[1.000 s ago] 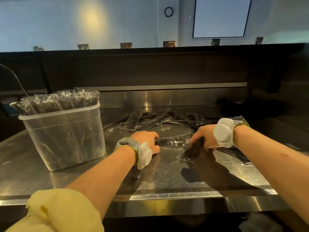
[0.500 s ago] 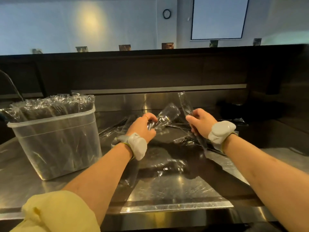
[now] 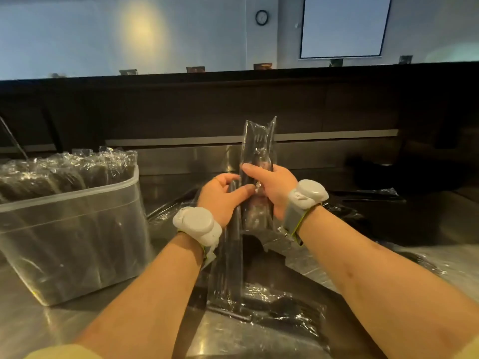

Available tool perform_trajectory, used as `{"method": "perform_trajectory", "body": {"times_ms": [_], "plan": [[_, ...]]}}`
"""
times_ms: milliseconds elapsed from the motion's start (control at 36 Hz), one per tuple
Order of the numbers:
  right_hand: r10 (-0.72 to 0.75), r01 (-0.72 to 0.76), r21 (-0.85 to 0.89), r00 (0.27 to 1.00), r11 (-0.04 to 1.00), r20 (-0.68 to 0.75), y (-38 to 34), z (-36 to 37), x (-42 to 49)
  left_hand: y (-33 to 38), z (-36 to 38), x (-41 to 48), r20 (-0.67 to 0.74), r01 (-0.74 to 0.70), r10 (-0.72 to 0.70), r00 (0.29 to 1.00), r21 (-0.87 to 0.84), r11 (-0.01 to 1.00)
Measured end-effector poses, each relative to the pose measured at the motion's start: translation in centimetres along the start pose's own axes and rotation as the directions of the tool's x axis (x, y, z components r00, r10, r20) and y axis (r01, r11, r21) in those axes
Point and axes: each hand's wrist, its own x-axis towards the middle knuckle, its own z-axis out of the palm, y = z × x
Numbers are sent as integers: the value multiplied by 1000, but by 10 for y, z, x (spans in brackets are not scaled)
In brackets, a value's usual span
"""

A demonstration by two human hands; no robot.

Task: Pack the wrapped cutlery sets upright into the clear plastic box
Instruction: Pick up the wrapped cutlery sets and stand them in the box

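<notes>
Both hands hold wrapped cutlery sets (image 3: pixel 259 143) upright together above the steel counter, at centre. My left hand (image 3: pixel 223 195) grips the bundle from the left, and its set hangs down below the hand. My right hand (image 3: pixel 272 187) grips from the right, with a set sticking up above the fingers. The clear plastic box (image 3: pixel 77 229) stands at the left, packed with several upright wrapped sets (image 3: pixel 64 169). More wrapped sets (image 3: pixel 272 309) lie flat on the counter below my hands.
The steel counter (image 3: pixel 51 325) has a raised steel back wall (image 3: pixel 194 156) and a dark ledge behind it. Loose wrapped sets (image 3: pixel 363 193) lie at the right. A dark object (image 3: pixel 373 172) sits at the far right rear.
Both hands rose from the counter, each with a set picked up, and came together at centre. The sets now stand upright in one bundle.
</notes>
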Motion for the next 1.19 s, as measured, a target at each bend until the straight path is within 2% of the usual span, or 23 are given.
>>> {"method": "perform_trajectory", "body": {"times_ms": [83,111,167,250,333,417,472,528,556,611,639,667,722,778,806,861,917,944,972,1056,1139,1194], "plan": [[-7,10,50,998,999,-68,2,-1,9,0,-3,1,19,-10,9,1000,3,1000],[-4,11,90,997,996,-73,0,-5,10,1,-6,2,9,30,-30,1000,-62,998],[24,-7,186,996,982,-88,-1,-11,11,2,-11,4,-17,138,-150,989,-304,943],[67,-61,257,998,964,-12,-2,-16,6,6,-19,10,-74,143,-226,971,-575,806],[85,-99,175,993,979,87,1,-20,1,9,-24,15,-121,96,-265,957,-730,677],[44,-73,92,958,993,282,1,-17,-6,8,-23,16,-143,102,-353,925,-799,592],[-15,52,-95,934,994,356,3,-14,-10,7,-24,15,-145,101,-421,895,-855,509],[-76,241,-370,910,897,408,6,-14,-12,7,-25,14,-117,121,-509,853,-904,410],[-67,284,-420,885,862,460,8,-13,-14,6,-27,14,-91,144,-544,834,-916,375],[-42,298,-399,842,867,538,9,-10,-18,3,-28,14,-47,198,-585,810,-916,348],[-46,291,-365,831,884,554,10,-8,-18,1,-27,14,-37,233,-590,807,-897,376],[-64,290,-330,830,898,554,11,-6,-19,-2,-27,14,-25,291,-580,814,-847,445],[-125,324,-299,837,897,533,10,-2,-21,-1,-25,11,18,424,-561,828,-675,604],[-195,365,-296,858,883,476,7,2,-24,0,-20,7,49,465,-516,855,-512,722],[-222,366,-285,874,886,432,6,3,-26,2,-17,4,34,442,-479,877,-443,780],[-261,339,-241,916,909,304,3,1,-26,1,-13,2,-109,353,-398,911,-294,888],[-273,306,-196,945,932,178,4,-4,-21,2,-10,-1,-235,123,-148,961,-119,985],[-259,282,-178,955,943,142,5,-6,-18,4,-10,-6,-212,3,-20,977,-80,997],[-236,254,-168,965,953,118,5,-8,-16,8,-11,-10,-129,-79,71,989,-54,995],[-151,170,-159,980,972,127,9,-13,-12,12,-7,-18,169,-147,130,977,94,985],[-108,124,-141,987,982,116,11,-14,-13,7,0,-22,197,-179,130,972,254,950],[-79,96,-128,988,987,131,10,-15,-14,5,0,-25,164,-143,114,980,184,972]]}}
